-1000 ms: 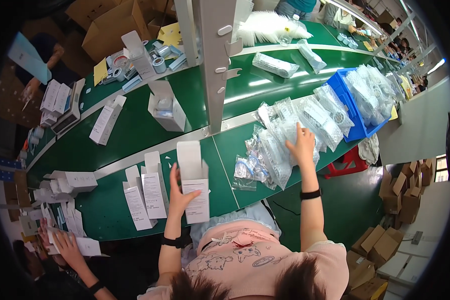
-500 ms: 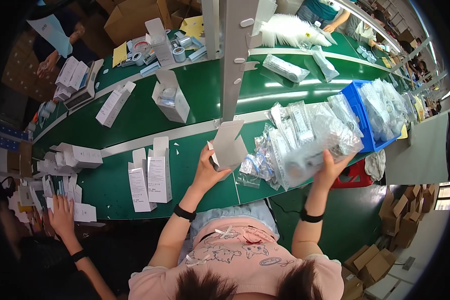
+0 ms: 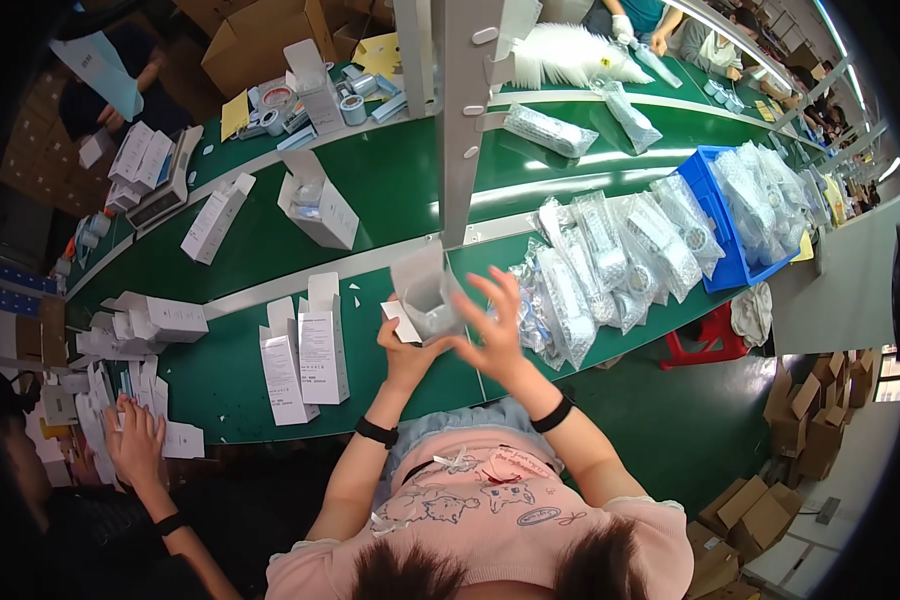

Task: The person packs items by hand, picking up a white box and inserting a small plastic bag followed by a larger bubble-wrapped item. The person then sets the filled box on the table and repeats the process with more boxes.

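Observation:
An open white carton (image 3: 416, 268), its flaps standing up, is gripped by my left hand (image 3: 406, 362) above the near green bench. Inside it sits something in clear plastic wrap (image 3: 436, 318); what the wrap holds is hidden. My right hand (image 3: 500, 338) is beside the carton's right side, fingers spread, holding nothing. To its right lies a heap of bubble-wrapped packs (image 3: 610, 265). Two upright white cartons (image 3: 303, 350) with open tops stand left of my left hand.
A metal post (image 3: 460, 130) rises beyond my hands. Further out, a green belt (image 3: 390, 165) carries cartons and wrapped packs. At right is a blue bin (image 3: 715, 205) of packs, with a red stool (image 3: 705, 338) below. A co-worker's hand (image 3: 138, 440) touches folded cartons at left.
My right hand came left from the pack heap and let go of the bubble-wrapped pack it carried; a wrapped item now shows inside the carton. Cartons on the belt shifted slightly left.

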`<state>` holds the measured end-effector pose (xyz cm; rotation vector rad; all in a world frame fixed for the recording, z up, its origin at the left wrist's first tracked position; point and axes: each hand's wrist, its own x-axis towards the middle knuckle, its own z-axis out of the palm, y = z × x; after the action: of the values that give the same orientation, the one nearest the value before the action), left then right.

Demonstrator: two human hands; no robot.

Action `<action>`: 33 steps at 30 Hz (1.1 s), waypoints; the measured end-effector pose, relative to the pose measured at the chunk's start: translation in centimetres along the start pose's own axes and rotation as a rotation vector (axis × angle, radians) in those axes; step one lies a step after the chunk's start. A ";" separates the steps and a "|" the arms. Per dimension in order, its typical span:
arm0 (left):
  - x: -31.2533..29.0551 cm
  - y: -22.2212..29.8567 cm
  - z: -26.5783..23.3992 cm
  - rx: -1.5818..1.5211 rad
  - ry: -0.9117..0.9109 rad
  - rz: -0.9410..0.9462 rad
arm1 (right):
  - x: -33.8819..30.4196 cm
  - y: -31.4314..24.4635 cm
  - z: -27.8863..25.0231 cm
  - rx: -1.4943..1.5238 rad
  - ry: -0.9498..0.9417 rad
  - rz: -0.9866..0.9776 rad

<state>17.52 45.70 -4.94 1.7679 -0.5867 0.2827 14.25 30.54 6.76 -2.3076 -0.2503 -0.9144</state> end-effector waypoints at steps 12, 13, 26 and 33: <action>2.5 6.4 -5.7 0.192 -0.134 -0.054 | -8.2 9.9 1.6 -0.315 -0.472 0.171; 2.6 6.7 -5.6 0.188 -0.127 -0.065 | -7.9 9.6 1.1 -0.311 -0.475 0.164; 5.0 6.1 -6.4 0.070 -0.072 -0.572 | -0.5 -1.2 1.5 0.027 -0.340 -0.493; 4.4 3.2 -9.5 -0.130 0.078 -0.323 | -2.0 1.9 1.7 0.245 -0.277 -0.188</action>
<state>20.57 53.12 2.49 1.6868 -0.2509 0.0865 14.49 30.25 3.54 -2.2002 -0.6692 -0.6085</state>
